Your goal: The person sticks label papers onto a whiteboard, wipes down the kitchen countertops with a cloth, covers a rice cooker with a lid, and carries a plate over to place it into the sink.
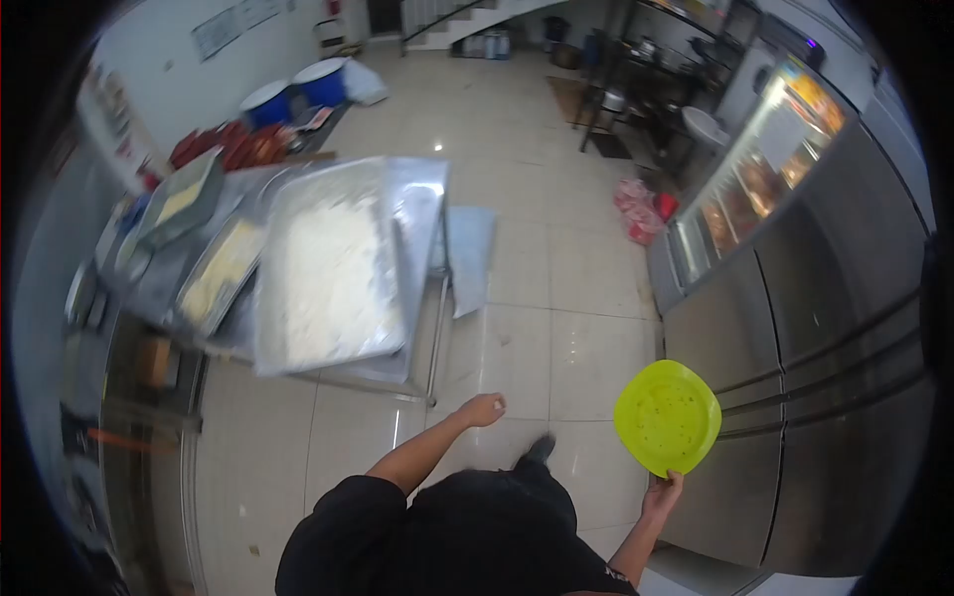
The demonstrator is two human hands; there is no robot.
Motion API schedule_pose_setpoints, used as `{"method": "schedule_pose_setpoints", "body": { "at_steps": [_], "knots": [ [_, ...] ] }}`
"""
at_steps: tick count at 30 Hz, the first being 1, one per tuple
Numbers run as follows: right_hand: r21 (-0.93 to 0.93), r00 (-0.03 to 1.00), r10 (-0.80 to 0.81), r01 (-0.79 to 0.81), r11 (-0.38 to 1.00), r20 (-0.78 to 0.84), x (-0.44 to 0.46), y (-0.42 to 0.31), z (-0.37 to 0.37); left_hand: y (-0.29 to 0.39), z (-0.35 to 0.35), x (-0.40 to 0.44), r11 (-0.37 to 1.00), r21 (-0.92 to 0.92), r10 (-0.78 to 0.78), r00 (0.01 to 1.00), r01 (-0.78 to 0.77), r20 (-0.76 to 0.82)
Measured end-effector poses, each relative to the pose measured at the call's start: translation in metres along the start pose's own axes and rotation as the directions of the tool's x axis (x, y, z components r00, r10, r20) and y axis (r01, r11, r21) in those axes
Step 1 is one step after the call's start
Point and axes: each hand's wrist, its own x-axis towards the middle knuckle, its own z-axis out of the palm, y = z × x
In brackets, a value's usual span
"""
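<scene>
A lime-green plate with small specks on its surface is held by its near rim in my right hand. The plate is beside the steel refrigerator doors; I cannot tell whether it touches the handles. My left hand hangs in front of my body over the floor, its fingers curled in. Nothing shows in it. To its upper left, a large metal tray of white powdery material lies on the steel table.
A narrow tray with pale yellow contents and a deeper container stand further left on the table. Steel refrigerators line the right, beside a glass-door display fridge. Pink bags lie on the tiled floor.
</scene>
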Motion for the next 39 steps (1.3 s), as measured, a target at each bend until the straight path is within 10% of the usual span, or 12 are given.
{"method": "schedule_pose_setpoints", "body": {
  "at_steps": [5,7,11,13,17,19,21,23,29,32,36,39],
  "knots": [
    [0.153,0.991,0.093,-0.107,0.982,0.101,0.172,-0.002,0.080,0.060,-0.029,0.173,0.991,-0.131,-0.004,0.999,-0.002,-0.046],
    [0.104,0.987,0.059,-0.076,0.992,0.151,0.261,0.001,0.134,0.050,-0.044,0.207,0.966,-0.109,-0.227,0.970,0.235,0.081],
    [0.014,0.950,0.034,-0.040,0.999,0.311,0.388,-0.003,0.326,-0.116,-0.052,0.218,0.928,0.229,-0.293,0.955,0.294,-0.040],
    [-0.011,0.877,0.131,-0.142,0.990,0.462,0.446,0.009,0.402,-0.114,-0.089,0.208,0.674,-0.292,-0.685,0.723,0.678,0.097],
    [-0.016,0.700,0.270,-0.347,0.938,0.661,0.520,0.035,0.557,-0.125,-0.101,0.184,0.419,-0.677,-0.871,0.479,0.605,-0.111],
    [-0.061,0.660,0.317,-0.380,0.923,0.681,0.568,0.058,0.621,-0.171,-0.099,0.196,0.727,0.453,-0.555,0.830,0.515,-0.054],
    [-0.130,0.649,0.367,-0.384,0.914,0.667,0.603,0.083,0.665,-0.168,-0.118,0.234,0.567,0.063,-0.823,0.562,0.821,0.083],
    [-0.119,0.680,0.332,-0.341,0.933,0.654,0.623,0.101,0.698,-0.179,-0.162,0.306,0.517,0.023,-0.849,0.510,0.855,0.135],
    [-0.123,0.747,0.274,-0.253,0.960,0.606,0.727,0.097,0.818,-0.173,-0.385,0.677,0.897,-0.017,-0.423,0.848,0.441,-0.319],
    [-0.049,0.713,0.354,-0.411,0.910,0.605,0.796,0.117,0.872,-0.124,-0.524,0.853,0.851,-0.295,-0.502,0.837,0.434,-0.218],
    [-0.093,0.601,0.531,-0.606,0.790,0.597,0.888,0.192,0.916,-0.074,-0.648,1.011,0.983,-0.080,-0.182,0.896,0.164,-0.404],
    [-0.259,0.513,0.672,-0.657,0.708,0.534,0.976,0.247,0.961,-0.078,-0.686,1.059,0.968,-0.145,-0.251,0.825,0.206,-0.507]
  ]
}}
